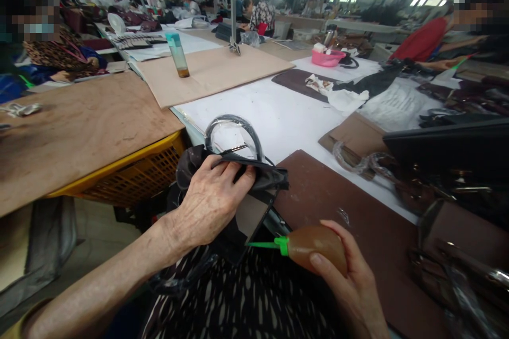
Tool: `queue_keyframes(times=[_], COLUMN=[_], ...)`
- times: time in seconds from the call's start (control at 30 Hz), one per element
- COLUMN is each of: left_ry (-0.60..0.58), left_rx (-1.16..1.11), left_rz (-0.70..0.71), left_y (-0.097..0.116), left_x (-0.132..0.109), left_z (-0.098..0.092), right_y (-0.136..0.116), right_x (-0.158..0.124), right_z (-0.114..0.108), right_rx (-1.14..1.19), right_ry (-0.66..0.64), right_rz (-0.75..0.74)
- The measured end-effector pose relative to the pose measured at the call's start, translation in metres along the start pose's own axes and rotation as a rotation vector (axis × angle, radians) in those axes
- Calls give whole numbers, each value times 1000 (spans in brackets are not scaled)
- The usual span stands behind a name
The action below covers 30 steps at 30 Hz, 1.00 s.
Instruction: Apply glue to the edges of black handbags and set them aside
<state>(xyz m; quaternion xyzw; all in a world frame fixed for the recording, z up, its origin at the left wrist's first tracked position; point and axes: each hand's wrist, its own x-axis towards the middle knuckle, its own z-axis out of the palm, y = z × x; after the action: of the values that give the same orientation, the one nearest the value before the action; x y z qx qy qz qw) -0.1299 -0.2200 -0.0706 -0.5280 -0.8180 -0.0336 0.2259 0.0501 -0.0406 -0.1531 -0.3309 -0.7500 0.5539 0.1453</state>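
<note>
A black handbag with a plastic-wrapped round handle rests against the table edge and my lap. My left hand grips its upper edge, the fingers bent over the dark lining. A grey-brown panel shows below that hand. In my right hand is a squeeze glue bottle, amber-brown with a green nozzle. The bottle lies sideways, its nozzle tip pointing left at the lower edge of the panel. Whether the tip touches the bag I cannot tell.
A brown board lies on the white tabletop. Dark bags crowd the right side. A yellow crate stands under the wooden table at left. A tumbler stands farther back; people sit at both sides.
</note>
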Motion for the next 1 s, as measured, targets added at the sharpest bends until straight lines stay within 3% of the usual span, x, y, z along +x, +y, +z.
queue_keyframes(times=[0.3, 0.7, 0.87, 1.0], left_ry=[-52, -126, -174, -184], left_rx=[-32, -44, -68, -74], left_rz=[-1, -9, -9, -1], left_y=[0, -12, -19, -24], left_x=[2, 20, 36, 47], left_z=[-1, -3, -4, -3], right_y=[15, 14, 10, 1], right_x=[19, 43, 52, 48], right_z=[-2, -1, 0, -9], right_rx=[-195, -426, -460, -444], right_ry=[107, 169, 194, 261], right_rz=[-158, -741, -810, -770])
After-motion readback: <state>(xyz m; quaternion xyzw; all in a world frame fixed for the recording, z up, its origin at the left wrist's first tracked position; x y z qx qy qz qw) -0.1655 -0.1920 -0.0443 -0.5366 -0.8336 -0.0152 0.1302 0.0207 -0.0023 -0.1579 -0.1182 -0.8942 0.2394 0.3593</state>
